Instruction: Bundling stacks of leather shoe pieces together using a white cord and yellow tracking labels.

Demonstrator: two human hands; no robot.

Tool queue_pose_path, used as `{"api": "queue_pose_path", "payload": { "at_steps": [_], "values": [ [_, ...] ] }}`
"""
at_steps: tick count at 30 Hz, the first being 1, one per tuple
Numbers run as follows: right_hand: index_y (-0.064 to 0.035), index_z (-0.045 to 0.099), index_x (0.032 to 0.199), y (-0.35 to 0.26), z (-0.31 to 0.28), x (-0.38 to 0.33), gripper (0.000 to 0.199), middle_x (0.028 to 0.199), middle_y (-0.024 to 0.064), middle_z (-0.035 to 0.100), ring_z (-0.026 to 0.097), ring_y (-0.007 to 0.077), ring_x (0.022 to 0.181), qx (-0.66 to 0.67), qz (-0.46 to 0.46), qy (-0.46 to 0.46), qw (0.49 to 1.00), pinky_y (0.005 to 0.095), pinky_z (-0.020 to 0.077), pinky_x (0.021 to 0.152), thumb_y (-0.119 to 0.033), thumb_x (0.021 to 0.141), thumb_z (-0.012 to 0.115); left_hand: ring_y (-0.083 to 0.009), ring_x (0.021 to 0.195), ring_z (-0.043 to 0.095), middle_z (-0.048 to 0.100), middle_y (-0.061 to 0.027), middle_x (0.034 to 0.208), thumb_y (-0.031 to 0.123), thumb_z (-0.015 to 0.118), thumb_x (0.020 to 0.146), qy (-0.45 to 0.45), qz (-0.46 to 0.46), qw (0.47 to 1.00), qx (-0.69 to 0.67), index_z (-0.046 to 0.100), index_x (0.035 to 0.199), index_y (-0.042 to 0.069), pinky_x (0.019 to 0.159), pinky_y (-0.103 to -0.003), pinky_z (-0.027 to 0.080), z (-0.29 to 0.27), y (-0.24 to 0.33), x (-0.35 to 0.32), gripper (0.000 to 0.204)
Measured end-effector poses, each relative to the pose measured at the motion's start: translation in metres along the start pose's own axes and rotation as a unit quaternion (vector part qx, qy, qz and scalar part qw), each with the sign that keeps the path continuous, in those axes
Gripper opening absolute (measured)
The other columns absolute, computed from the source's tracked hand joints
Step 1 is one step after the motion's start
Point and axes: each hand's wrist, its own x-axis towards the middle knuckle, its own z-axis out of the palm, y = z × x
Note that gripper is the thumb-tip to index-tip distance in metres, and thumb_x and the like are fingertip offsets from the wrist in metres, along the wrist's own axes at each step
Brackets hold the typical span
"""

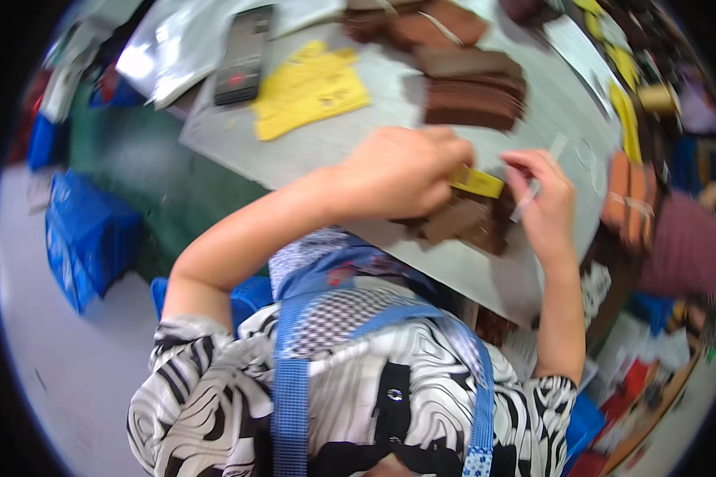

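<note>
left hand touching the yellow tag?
Touching. The head view shows the left hand closed over one end of the yellow tag, no gap between them, above the brown pieces.

Taking the grey worktable [374, 87] as the reference: a small yellow rectangular label [477, 182] sits near its front edge, pinched in the left hand [398, 171] over a brown piece. Further back on the table lies a crumpled yellow sheet [310, 89], roughly square. Just left of that is a dark handheld device [243, 56] with a blurry screen. At the back-left corner, shiny silver-white plastic bags [175, 48].
</note>
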Motion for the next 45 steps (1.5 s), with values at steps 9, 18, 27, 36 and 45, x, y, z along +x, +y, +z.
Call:
{"api": "queue_pose_path", "payload": {
  "at_steps": [9,18,27,36,45],
  "values": [
    [-0.0058,0.072,0.112,0.002,0.017,0.02,0.028,0.115,0.0119,0.07,0.065,0.0337,0.108,-0.089,-0.137,0.017,0.986,0.0428,0.0523,0.095,0.004,0.086,0.071,-0.0347,0.083,0.069,0.06,-0.0125,0.101,0.019,0.068,0.088,0.043,0.032,0.998,0.033,0.063,0.119,0.013,0.068,-0.047,0.057,0.013,0.004,-0.008,0.032],
    [-0.0035,0.072,0.111,-0.017,0.018,0.0,0.024,0.107,0.0141,0.068,0.066,0.0329,0.103,-0.09,-0.044,0.01,0.995,0.0406,0.0525,0.09,0.002,0.088,0.073,-0.0327,0.091,0.069,0.062,-0.0107,0.104,0.019,0.073,0.086,0.038,0.066,0.997,-0.021,0.066,0.108,0.01,0.075,-0.045,0.056,0.011,-0.006,-0.018,0.024],
    [-0.005,0.07,0.111,-0.014,0.002,-0.031,0.034,0.114,0.0125,0.068,0.062,0.0333,0.11,-0.059,-0.049,-0.043,0.996,0.0435,0.0486,0.099,-0.001,0.078,0.078,-0.0299,0.096,0.067,0.063,-0.0093,0.104,0.016,0.071,0.088,0.086,0.031,0.996,-0.012,0.066,0.101,0.007,0.078,-0.042,0.056,0.003,-0.009,-0.031,0.017],
    [-0.0118,0.065,0.132,-0.031,0.005,-0.048,0.072,0.15,0.0193,0.054,0.046,0.0439,0.14,-0.125,-0.121,-0.145,0.974,0.0623,0.0291,0.118,-0.053,0.075,0.083,-0.0265,0.099,0.066,0.062,-0.0071,0.103,0.016,0.069,0.087,0.13,0.05,0.99,-0.01,0.068,0.098,0.007,0.076,-0.039,0.058,0.002,-0.012,-0.044,0.014],
    [-0.0136,0.072,0.12,-0.018,0.019,-0.062,0.058,0.141,0.0155,0.06,0.053,0.0402,0.132,-0.12,-0.1,-0.05,0.986,0.0602,0.0359,0.114,-0.029,0.066,0.087,-0.0295,0.097,0.067,0.064,-0.01,0.107,0.012,0.07,0.085,0.106,0.034,0.994,0.008,0.068,0.104,0.007,0.077,-0.041,0.057,-0.003,-0.013,-0.05,0.02]
  ]
}}
